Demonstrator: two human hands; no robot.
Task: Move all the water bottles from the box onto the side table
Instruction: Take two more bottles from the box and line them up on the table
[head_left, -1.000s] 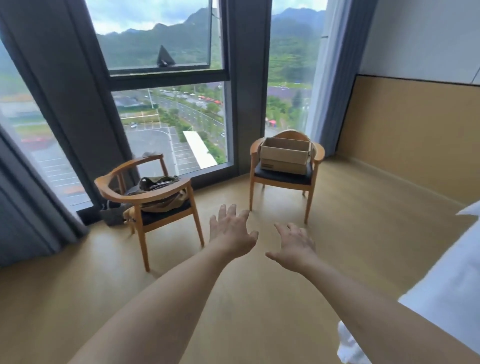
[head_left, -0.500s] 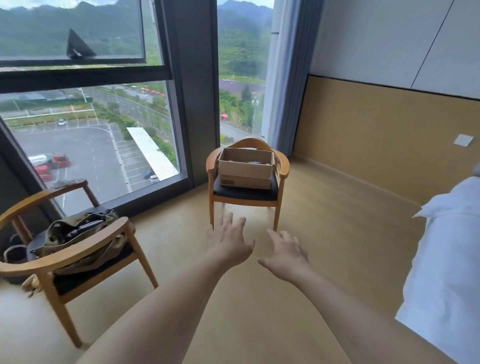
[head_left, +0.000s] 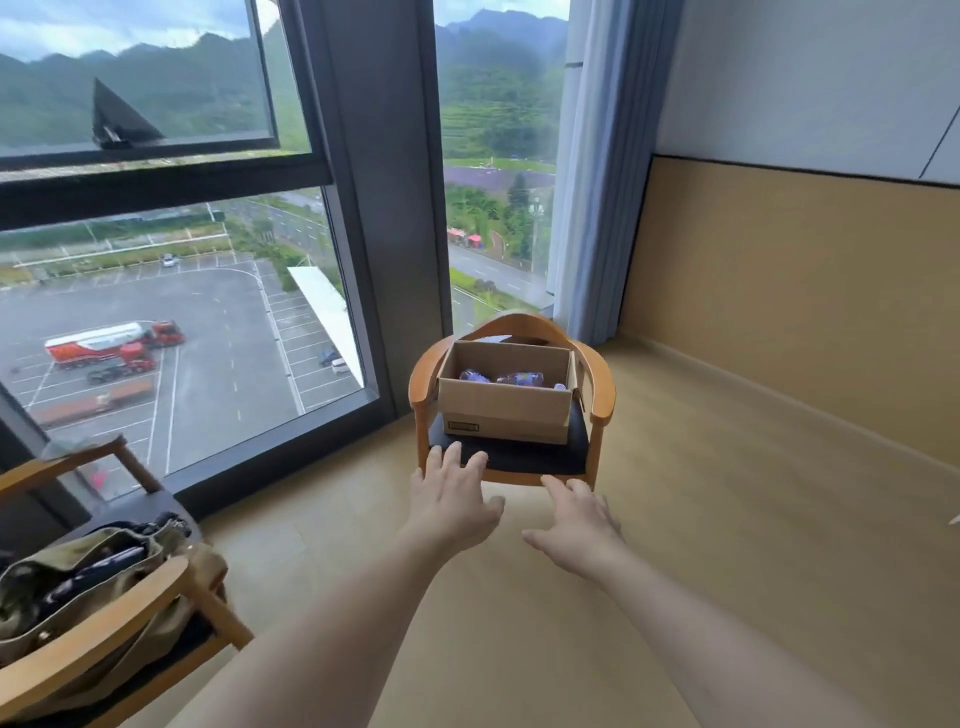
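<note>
Bottles (head_left: 501, 378) lie in the open cardboard box (head_left: 506, 410) on the chair (head_left: 511, 457) at centre frame; you can see only their purple wraps over the rim. Your left hand (head_left: 452, 501) and right hand (head_left: 576, 525) hover just below, fingers spread, holding nothing. Expect full bottles to feel weighty, slick and slightly squashy, so wrap each around its middle. No counter is in view.

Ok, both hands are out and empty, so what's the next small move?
Probably keep reaching forward and down into the cardboard box on the chair. The purple-labelled water bottles lie inside it, and the left hand and right hand are short of it, open.
</note>
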